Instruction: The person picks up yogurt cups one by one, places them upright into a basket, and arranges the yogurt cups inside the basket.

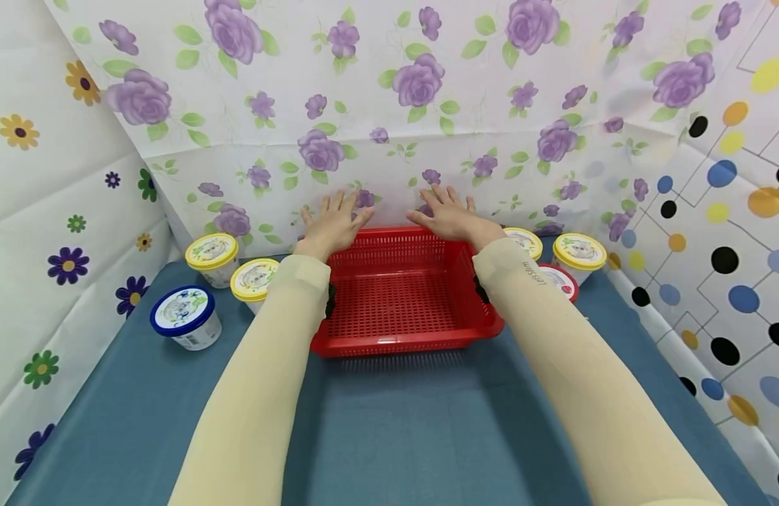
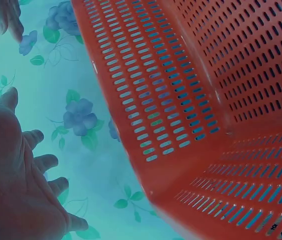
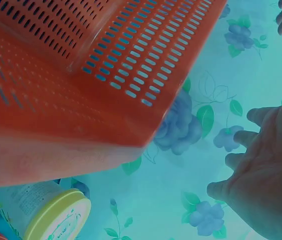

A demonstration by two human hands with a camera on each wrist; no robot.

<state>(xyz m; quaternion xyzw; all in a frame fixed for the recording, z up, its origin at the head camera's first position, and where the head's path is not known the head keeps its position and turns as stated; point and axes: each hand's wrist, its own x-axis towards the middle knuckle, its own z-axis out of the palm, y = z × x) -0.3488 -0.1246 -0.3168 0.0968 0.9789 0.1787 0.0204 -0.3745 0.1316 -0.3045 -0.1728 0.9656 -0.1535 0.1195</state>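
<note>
Gap between hands (image 1: 331,225) (image 1: 451,215) and rim (image 1: 392,231) of red basket (image 1: 392,303)

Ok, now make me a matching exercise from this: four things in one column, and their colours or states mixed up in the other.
1. Basket
2. Left hand
3. Tablecloth
4. Left sleeve

A. Empty, fingers spread
B. Red
C. Cream
D. Blue

Pairs: 1-B, 2-A, 3-D, 4-C

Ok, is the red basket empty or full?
Empty, as far as shows: in the head view, the red basket has nothing lying on its visible perforated floor.
</note>
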